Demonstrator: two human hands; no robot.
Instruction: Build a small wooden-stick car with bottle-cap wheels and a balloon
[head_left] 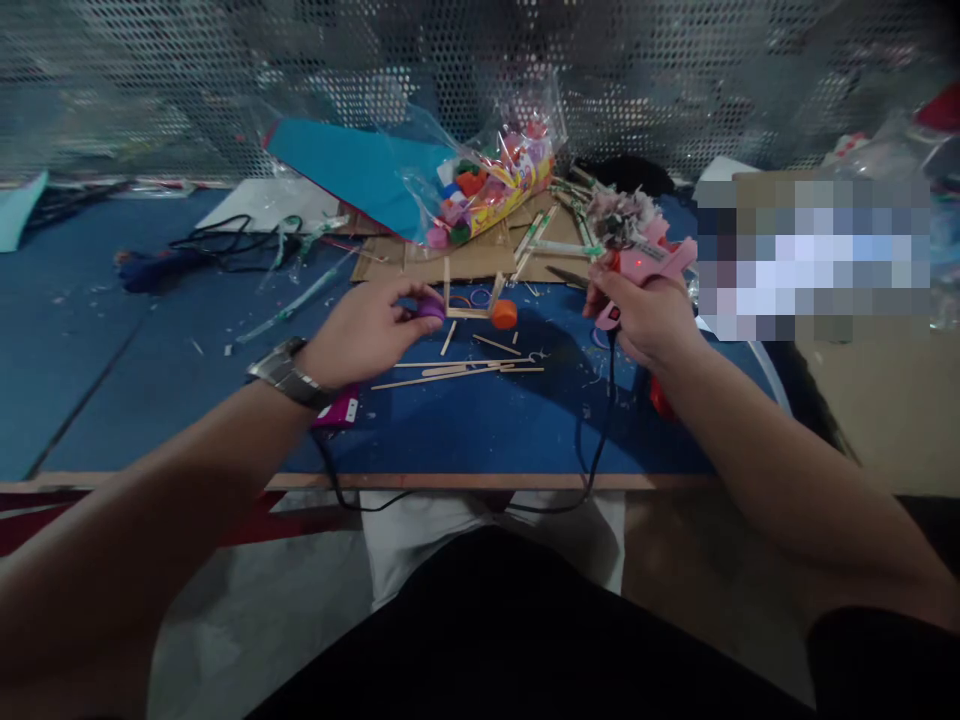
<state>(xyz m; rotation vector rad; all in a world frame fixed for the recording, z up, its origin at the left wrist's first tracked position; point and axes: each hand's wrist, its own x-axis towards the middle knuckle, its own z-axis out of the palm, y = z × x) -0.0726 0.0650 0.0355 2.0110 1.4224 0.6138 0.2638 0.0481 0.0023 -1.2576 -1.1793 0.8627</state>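
Note:
My left hand [382, 325] pinches a purple bottle cap [430, 307] between thumb and fingers. The cap meets one side of a small wooden stick frame [469, 313], whose two sticks point away from me. An orange bottle cap [504, 315] is at the frame's other side. My right hand [649, 315] grips a pink hot glue gun [651, 262] with a small red light; its black cord hangs down from the handle. Below the frame, several thin wooden sticks [465, 370] lie loose on the blue table.
A clear bag of colourful caps [480, 190] lies by a blue sheet [352, 170] on cardboard [405, 260] at the back. A dark cable [232, 235] is at left. A cardboard box [870, 400] stands right. The glue gun's cord [609, 420] loops over the table's front edge.

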